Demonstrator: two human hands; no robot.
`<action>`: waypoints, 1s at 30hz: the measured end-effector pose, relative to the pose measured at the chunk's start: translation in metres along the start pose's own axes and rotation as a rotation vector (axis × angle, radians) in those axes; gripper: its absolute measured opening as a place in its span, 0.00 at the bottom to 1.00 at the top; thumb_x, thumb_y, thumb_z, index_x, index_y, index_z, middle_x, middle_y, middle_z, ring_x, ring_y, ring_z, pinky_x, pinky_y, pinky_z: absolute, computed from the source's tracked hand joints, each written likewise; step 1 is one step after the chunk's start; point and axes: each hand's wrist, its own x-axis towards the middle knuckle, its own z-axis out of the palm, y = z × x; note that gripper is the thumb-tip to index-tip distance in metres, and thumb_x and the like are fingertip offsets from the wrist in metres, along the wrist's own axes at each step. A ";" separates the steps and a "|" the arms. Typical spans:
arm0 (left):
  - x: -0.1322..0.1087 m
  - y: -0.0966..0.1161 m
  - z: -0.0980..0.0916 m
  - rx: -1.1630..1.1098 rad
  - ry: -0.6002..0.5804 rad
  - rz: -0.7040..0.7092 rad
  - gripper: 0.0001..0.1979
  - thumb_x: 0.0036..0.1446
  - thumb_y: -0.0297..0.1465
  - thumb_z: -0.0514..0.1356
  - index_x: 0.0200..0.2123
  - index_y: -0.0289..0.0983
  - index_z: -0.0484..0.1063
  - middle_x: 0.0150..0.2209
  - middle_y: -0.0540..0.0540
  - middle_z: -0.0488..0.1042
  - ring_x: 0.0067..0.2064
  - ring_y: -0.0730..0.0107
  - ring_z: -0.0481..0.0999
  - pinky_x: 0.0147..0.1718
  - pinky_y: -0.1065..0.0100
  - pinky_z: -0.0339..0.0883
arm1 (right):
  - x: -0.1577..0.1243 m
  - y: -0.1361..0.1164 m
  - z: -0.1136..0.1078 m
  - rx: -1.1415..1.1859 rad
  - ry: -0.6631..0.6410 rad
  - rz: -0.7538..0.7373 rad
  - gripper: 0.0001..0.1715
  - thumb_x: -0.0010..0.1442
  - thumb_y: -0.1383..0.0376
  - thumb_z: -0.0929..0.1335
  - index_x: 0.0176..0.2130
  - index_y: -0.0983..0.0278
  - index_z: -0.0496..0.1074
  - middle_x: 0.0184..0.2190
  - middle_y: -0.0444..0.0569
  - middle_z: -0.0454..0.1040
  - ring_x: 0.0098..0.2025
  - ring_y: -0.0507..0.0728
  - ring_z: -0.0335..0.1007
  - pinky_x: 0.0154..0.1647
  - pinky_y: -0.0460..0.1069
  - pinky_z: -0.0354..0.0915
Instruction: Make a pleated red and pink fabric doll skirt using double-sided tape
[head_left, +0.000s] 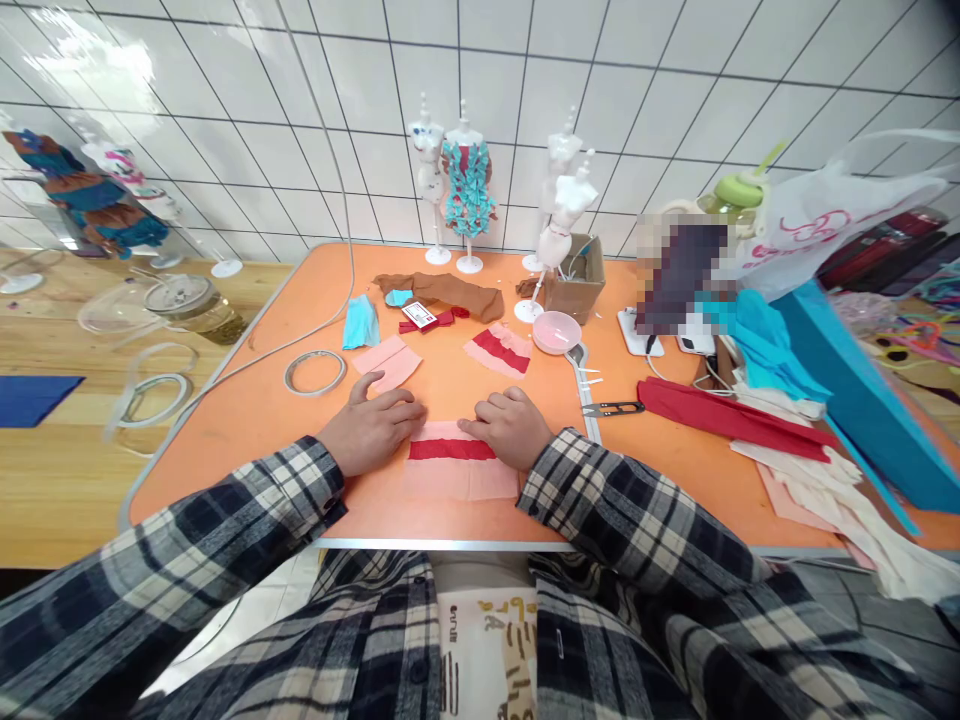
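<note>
A pink crepe-paper piece (454,482) with a red band across it lies flat near the front edge of the orange table (247,470). At its upper left corner, my left hand (373,428) rests with fingers spread, its fingertips touching the paper and one finger lifted. My right hand (512,428) is curled on the upper right corner, fingers folded and thumb side against the paper. Just beyond my left hand lies a plain pink piece (390,362). A smaller pink piece with a red band (499,350) sits past my right hand.
A tape roll (315,373) lies left, thread snips (613,408) right. A pink bowl (556,332), cardboard box (585,275) and white mini mannequins (574,195) stand farther back. Red crepe paper (727,415) and a blue box (862,390) occupy the right side. A cable (341,180) crosses the left.
</note>
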 end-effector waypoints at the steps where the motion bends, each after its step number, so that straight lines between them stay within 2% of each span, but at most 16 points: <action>1: -0.002 -0.004 -0.002 0.010 -0.025 0.033 0.18 0.62 0.24 0.53 0.45 0.49 0.77 0.50 0.52 0.79 0.53 0.60 0.74 0.64 0.43 0.38 | 0.000 0.000 0.000 -0.003 0.006 -0.004 0.12 0.69 0.65 0.63 0.43 0.59 0.77 0.32 0.48 0.72 0.37 0.55 0.58 0.37 0.53 0.45; 3: -0.005 -0.008 -0.008 0.034 -0.046 0.044 0.22 0.60 0.23 0.53 0.53 0.49 0.74 0.56 0.49 0.76 0.56 0.57 0.72 0.65 0.43 0.38 | 0.000 0.000 0.000 -0.013 0.023 -0.011 0.12 0.69 0.65 0.63 0.42 0.59 0.77 0.31 0.48 0.72 0.36 0.55 0.58 0.36 0.53 0.45; 5: -0.006 -0.003 -0.016 0.050 0.003 -0.054 0.29 0.58 0.22 0.51 0.61 0.45 0.66 0.59 0.43 0.72 0.56 0.54 0.72 0.64 0.41 0.39 | 0.000 -0.001 0.001 -0.013 0.035 -0.013 0.12 0.69 0.66 0.63 0.42 0.59 0.77 0.31 0.48 0.71 0.36 0.55 0.58 0.36 0.53 0.45; 7: -0.004 0.014 -0.021 0.015 0.084 -0.195 0.32 0.60 0.22 0.49 0.68 0.41 0.54 0.60 0.38 0.70 0.58 0.55 0.71 0.64 0.41 0.43 | 0.000 -0.001 0.001 -0.005 0.042 -0.016 0.13 0.70 0.66 0.63 0.41 0.60 0.77 0.31 0.48 0.71 0.36 0.55 0.58 0.36 0.53 0.45; 10: 0.000 0.048 -0.016 -0.115 0.029 -0.208 0.33 0.66 0.34 0.49 0.71 0.34 0.42 0.67 0.35 0.58 0.67 0.56 0.60 0.64 0.52 0.54 | 0.001 -0.002 0.000 -0.012 0.043 -0.027 0.15 0.71 0.65 0.61 0.41 0.60 0.77 0.31 0.48 0.72 0.36 0.55 0.59 0.36 0.53 0.45; 11: 0.000 0.057 -0.010 -0.113 -0.008 -0.220 0.34 0.67 0.38 0.49 0.71 0.33 0.42 0.69 0.34 0.54 0.69 0.55 0.55 0.64 0.53 0.54 | 0.001 -0.002 0.000 -0.018 0.042 -0.033 0.15 0.71 0.65 0.61 0.41 0.61 0.76 0.31 0.48 0.72 0.36 0.55 0.59 0.36 0.53 0.45; 13: -0.002 0.069 0.002 -0.098 -0.103 -0.210 0.34 0.68 0.43 0.47 0.70 0.32 0.44 0.69 0.34 0.53 0.69 0.52 0.55 0.64 0.51 0.53 | 0.001 -0.003 0.000 -0.033 0.033 -0.041 0.15 0.71 0.66 0.61 0.42 0.61 0.76 0.31 0.48 0.72 0.36 0.56 0.60 0.37 0.53 0.46; 15: -0.006 0.070 0.013 -0.077 -0.154 -0.204 0.34 0.68 0.45 0.46 0.70 0.34 0.46 0.69 0.34 0.54 0.69 0.52 0.56 0.65 0.49 0.51 | -0.002 -0.003 -0.002 -0.037 0.019 -0.036 0.15 0.70 0.67 0.60 0.44 0.62 0.75 0.31 0.49 0.74 0.36 0.56 0.61 0.37 0.54 0.47; 17: -0.011 0.067 0.018 -0.055 -0.157 -0.205 0.34 0.67 0.47 0.46 0.70 0.37 0.46 0.69 0.37 0.55 0.69 0.53 0.55 0.66 0.47 0.46 | -0.007 -0.003 -0.004 -0.014 0.014 0.009 0.15 0.70 0.67 0.60 0.50 0.63 0.73 0.35 0.50 0.76 0.37 0.56 0.62 0.38 0.54 0.48; 21: -0.015 0.063 0.014 -0.033 -0.156 -0.196 0.34 0.67 0.48 0.46 0.71 0.41 0.46 0.68 0.39 0.57 0.69 0.51 0.54 0.66 0.42 0.36 | -0.020 0.001 -0.011 0.075 0.011 0.177 0.23 0.67 0.59 0.64 0.58 0.63 0.67 0.47 0.54 0.76 0.43 0.59 0.65 0.41 0.55 0.51; 24: -0.018 0.063 0.011 -0.041 -0.171 -0.188 0.34 0.66 0.49 0.46 0.70 0.42 0.46 0.68 0.38 0.57 0.69 0.49 0.55 0.66 0.39 0.32 | -0.028 0.004 -0.014 0.113 -0.017 0.153 0.24 0.66 0.61 0.64 0.61 0.59 0.66 0.51 0.53 0.75 0.46 0.59 0.65 0.43 0.55 0.52; 30: -0.022 0.061 0.001 -0.055 -0.185 -0.189 0.34 0.66 0.49 0.48 0.70 0.46 0.46 0.68 0.40 0.58 0.69 0.48 0.54 0.65 0.36 0.31 | -0.032 0.005 -0.007 0.105 -0.009 0.088 0.15 0.69 0.61 0.62 0.50 0.54 0.75 0.56 0.47 0.74 0.47 0.58 0.65 0.44 0.56 0.51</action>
